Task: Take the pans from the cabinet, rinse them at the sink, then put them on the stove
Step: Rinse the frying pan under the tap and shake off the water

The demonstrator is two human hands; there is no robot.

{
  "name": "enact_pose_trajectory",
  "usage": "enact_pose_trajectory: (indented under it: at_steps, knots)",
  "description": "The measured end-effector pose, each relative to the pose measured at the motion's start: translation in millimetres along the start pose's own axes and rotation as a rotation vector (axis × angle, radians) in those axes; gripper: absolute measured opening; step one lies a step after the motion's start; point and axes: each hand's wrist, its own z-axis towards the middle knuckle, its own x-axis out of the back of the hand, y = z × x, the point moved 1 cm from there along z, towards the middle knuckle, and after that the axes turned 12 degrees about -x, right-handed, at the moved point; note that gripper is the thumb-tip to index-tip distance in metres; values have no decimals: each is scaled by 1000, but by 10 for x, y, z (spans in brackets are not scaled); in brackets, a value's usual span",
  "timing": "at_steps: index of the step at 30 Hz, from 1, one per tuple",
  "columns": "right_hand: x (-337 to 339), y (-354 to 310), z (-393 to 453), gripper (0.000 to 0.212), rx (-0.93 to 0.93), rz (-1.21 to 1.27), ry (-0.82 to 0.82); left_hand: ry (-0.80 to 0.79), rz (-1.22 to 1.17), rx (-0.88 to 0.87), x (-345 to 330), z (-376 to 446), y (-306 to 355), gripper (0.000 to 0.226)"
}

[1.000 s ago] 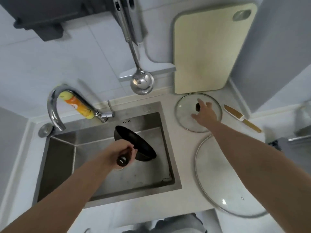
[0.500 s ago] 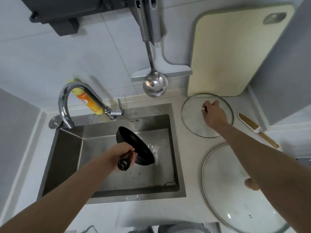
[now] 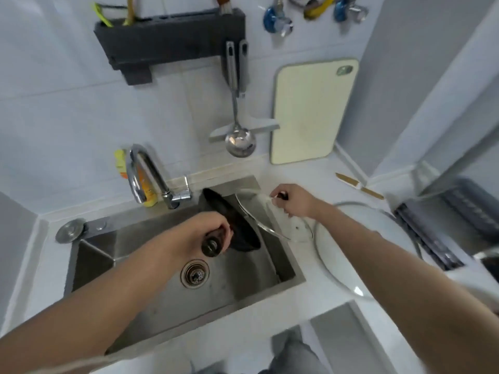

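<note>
My left hand [image 3: 213, 230] is wrapping tight around the dark handle of the small black pan [image 3: 229, 222], holding it tipped on edge over the sink [image 3: 167, 271], its bowl facing away toward the tap side. My right hand [image 3: 293, 199] is pinching shut on the black knob of the small glass lid [image 3: 270, 220]. A moment ago that lid was lying flat on the bench [image 3: 310, 179] with my fingers just settling on the knob; now it is lifted off, tilted steeply and hanging over the sink's right rim, just beside the pan. I judge I am bringing the lid in to rinse it or to fit it on the pan, so the rinsing stage is not finished and the stove step is still ahead.

Further out, the sink basin is holding nothing loose that I can see, only its drain strainer [image 3: 195, 273]; the faucet [image 3: 147, 174] is arching over the back left corner, and I cannot tell whether water is running. The large glass lid [image 3: 351, 265] is lying flat on the bench to my right. On the wall the ladle [image 3: 239, 141] is hanging beside the leaning cutting board [image 3: 310, 114].
</note>
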Motion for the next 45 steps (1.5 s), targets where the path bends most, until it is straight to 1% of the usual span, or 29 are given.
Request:
enact_pose_trajectory:
  at_steps: [3, 4, 6, 8, 12, 14, 17, 19, 21, 24, 26, 29, 31, 33, 36, 39, 43, 44, 45]
  knots:
    - [130, -18, -641, 13, -66, 27, 154, -214, -92, 181, -17, -311, -48, 10]
    - [191, -40, -792, 13, -78, 26, 190, -271, -82, 173, -53, -360, -66, 11]
    - [286, -43, -1390, 12, -126, 26, 301, -385, 18, 165, -226, -695, -209, 13]
    - [399, 49, -1989, 13, -195, 33, 408, -487, 105, 201, -508, -1024, -416, 14]
    - [545, 392, -3133, 14, -318, -46, 565, -670, 394, 217, -1047, -1564, -969, 18]
    - [580, 607, -3761, 12, -383, -68, 652, -768, 553, 202, -1329, -1861, -1369, 18]
    - [586, 1004, -4720, 12, -499, -104, 739, -922, 816, 155, -1732, -2232, -2055, 21]
    - [541, 1294, -5404, 15, -589, -116, 811, -1010, 932, 155, -1993, -2500, -2525, 24]
    - [441, 1577, -6081, 18, -674, -68, 874, -1087, 997, 174, -2237, -2805, -2987, 27]
    - [183, 1988, -7107, 19, -772, -11, 959, -1182, 1080, 211, -2535, -3305, -3767, 29]
    - [-6, 2312, -7875, 21, -845, 16, 1008, -1245, 1134, 245, -2728, -3657, -4409, 30]
    - [-293, 2730, -8855, 26, -927, 11, 1032, -1323, 1176, 321, -2909, -4104, -5300, 29]
    - [-470, 2999, -9458, 29, -974, -5, 1062, -1366, 1220, 328, -3002, -4366, -5882, 26]
    - [-623, 3234, -9878, 30, -1021, -34, 1094, -1414, 1242, 336, -3099, -4510, -6348, 23]
    - [-782, 3568, -10373, 30, -1075, -35, 1171, -1464, 1279, 314, -3258, -4712, -6908, 18]
    - [-875, 3914, -10705, 30, -1129, -32, 1193, -1515, 1286, 293, -3440, -4808, -7366, 15]
    - [-888, 4426, -10960, 32, -1193, 50, 1293, -1541, 1313, 320, -3774, -4814, -7824, 17]
    - [-854, 4578, -11023, 31, -1210, 65, 1312, -1540, 1311, 326, -3904, -4797, -7959, 31]
    - [-820, 4690, -11060, 32, -1226, 77, 1324, -1537, 1307, 324, -4023, -4752, -8080, 52]
